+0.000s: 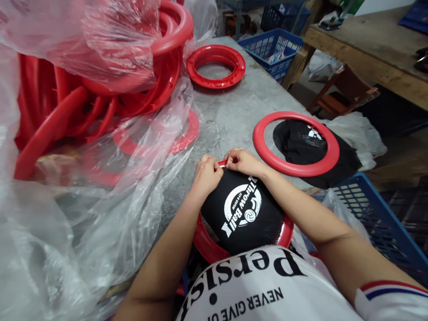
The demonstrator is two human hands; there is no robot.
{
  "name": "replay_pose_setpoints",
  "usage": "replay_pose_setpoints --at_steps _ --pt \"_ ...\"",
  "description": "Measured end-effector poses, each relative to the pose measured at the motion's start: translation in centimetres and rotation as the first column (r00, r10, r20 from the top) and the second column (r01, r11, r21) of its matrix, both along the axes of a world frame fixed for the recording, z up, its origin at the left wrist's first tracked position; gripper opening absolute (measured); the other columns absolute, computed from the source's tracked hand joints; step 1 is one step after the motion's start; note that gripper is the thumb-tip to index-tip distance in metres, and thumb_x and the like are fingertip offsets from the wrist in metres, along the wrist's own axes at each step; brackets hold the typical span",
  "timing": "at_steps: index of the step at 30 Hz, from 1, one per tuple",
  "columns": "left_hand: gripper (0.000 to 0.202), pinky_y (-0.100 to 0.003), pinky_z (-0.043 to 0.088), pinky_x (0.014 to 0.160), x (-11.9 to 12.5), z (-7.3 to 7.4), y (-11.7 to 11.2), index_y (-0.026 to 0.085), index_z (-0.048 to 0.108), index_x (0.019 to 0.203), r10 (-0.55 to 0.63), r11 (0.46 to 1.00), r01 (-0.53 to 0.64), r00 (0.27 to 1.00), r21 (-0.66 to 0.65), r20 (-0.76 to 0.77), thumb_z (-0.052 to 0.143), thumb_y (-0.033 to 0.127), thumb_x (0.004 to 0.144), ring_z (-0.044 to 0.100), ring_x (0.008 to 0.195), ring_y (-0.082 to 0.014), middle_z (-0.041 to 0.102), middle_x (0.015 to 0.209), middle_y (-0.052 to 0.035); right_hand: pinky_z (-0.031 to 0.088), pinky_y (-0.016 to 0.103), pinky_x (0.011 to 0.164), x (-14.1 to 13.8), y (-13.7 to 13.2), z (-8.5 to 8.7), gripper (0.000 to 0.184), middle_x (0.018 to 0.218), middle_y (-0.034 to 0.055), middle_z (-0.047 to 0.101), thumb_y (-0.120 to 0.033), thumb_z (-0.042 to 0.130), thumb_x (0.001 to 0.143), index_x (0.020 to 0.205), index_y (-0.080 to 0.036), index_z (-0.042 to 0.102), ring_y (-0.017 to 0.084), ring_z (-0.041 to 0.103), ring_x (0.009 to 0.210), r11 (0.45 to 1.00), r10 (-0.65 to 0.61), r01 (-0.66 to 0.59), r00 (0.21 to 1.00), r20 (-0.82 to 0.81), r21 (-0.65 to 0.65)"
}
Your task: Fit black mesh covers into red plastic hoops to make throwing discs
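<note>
A black mesh cloth (242, 214) with a white "Throw Ball" print lies stretched over a red plastic ring (204, 243) held against my chest. My left hand (207, 173) and my right hand (242, 161) are both closed, pinching the far edge of the cloth against the ring's rim, close together. A second red ring (294, 168) lies flat on the grey table to the right, on top of more black printed cloth (302, 140).
A big clear plastic bag (83, 147) full of red rings fills the left. One ribbed red ring (216, 67) lies at the table's far end. Blue crates (274, 44) stand beyond it, another blue crate (377, 218) at my right, and a wooden bench (368, 49) farther right.
</note>
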State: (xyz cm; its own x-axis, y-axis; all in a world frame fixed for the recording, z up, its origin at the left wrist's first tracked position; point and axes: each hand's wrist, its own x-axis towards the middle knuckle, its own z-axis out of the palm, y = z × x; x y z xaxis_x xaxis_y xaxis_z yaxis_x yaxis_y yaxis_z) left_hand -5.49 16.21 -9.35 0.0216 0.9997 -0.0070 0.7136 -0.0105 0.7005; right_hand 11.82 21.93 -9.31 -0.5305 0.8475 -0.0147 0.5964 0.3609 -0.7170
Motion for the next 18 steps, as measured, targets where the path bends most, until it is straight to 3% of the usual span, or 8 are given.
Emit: replay_pose_setpoints --at_steps 7,11,15,18 --pt "0.019 -0.037 0.047 0.102 -0.1 -0.1 0.3 0.022 0.049 0.067 -0.014 1.0 0.014 1.0 -0.007 0.008 0.055 0.008 0.078 0.061 0.103 -0.0215 0.06 0.099 -0.0061 0.046 0.024 0.078 0.0 0.1 0.0 0.013 0.09 0.0012 0.07 -0.012 0.065 0.074 0.063 -0.018 0.06 0.014 0.061 0.081 0.998 0.002 -0.001 1.0 0.005 -0.056" --pt "0.011 -0.038 0.048 0.103 -0.7 -0.6 0.4 0.02 0.06 0.079 -0.03 0.998 0.025 0.995 0.049 0.098 0.056 0.01 0.079 0.061 0.105 -0.0215 0.062 0.104 -0.0066 0.044 0.024 0.075 -0.1 -0.1 0.1 0.007 0.087 0.0009 0.071 -0.014 0.064 0.077 0.071 -0.018 0.065 0.013 0.06 0.077 0.997 -0.064 0.065 0.998 0.012 -0.032" --pt "0.027 -0.037 0.048 0.103 -2.1 -0.7 0.0 0.02 0.064 0.087 -0.041 0.998 0.03 0.975 0.054 0.218 0.045 0.004 0.075 0.062 0.107 -0.019 0.064 0.105 -0.0056 0.044 0.026 0.077 0.0 -0.2 0.0 0.01 0.086 0.0007 0.071 -0.013 0.062 0.078 0.085 -0.018 0.068 0.014 0.06 0.078 0.993 -0.117 0.116 0.993 -0.005 -0.023" --pt "0.026 -0.039 0.047 0.105 -3.0 0.0 -0.7 0.02 0.066 0.083 -0.05 0.999 0.049 0.986 0.014 0.156 0.044 0.006 0.077 0.063 0.106 -0.0204 0.065 0.103 -0.006 0.045 0.026 0.078 0.2 -0.1 -0.5 0.01 0.086 0.0009 0.071 -0.013 0.06 0.079 0.084 -0.017 0.068 0.014 0.061 0.079 0.994 -0.107 0.105 0.993 -0.05 -0.034"
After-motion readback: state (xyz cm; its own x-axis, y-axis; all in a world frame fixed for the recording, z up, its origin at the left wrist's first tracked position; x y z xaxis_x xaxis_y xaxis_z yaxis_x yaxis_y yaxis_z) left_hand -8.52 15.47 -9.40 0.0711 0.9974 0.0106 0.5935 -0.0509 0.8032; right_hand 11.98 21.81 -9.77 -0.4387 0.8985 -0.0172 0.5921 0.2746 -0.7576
